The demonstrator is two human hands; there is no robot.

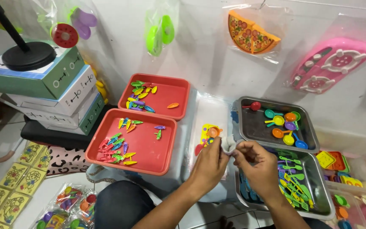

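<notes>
At the middle of the work surface, between a red tray and 2 metal trays, the left hand (209,166) and the right hand (255,163) meet, each pinching the gathered mouth of a small clear plastic bag (227,143) between thumb and fingertips. The bag already holds a few toy pieces (208,135), yellow, orange and red, and lies on a white sheet just left of the nearer metal tray (314,186). To do this well, I judge the neck should stay bunched tight and close to the contents, with both grips kept near each other so nothing slips out (the film looks thin and slippery). The farther metal tray (250,123) holds coloured toy spoons, the nearer one green and blue utensils. To the left, the near red tray (149,152) and the far red tray (170,93) carry tiny toy carrots and leaves. Beyond them stands a stack of 3 flat cardboard boxes (60,93), green and white with small printed labels, under a black round stand base (28,55). Clear hanging bags on the wall show a toy pizza slice (250,38) and a pink toy stove (331,63); yellow square packets (18,178) lie at lower left.
</notes>
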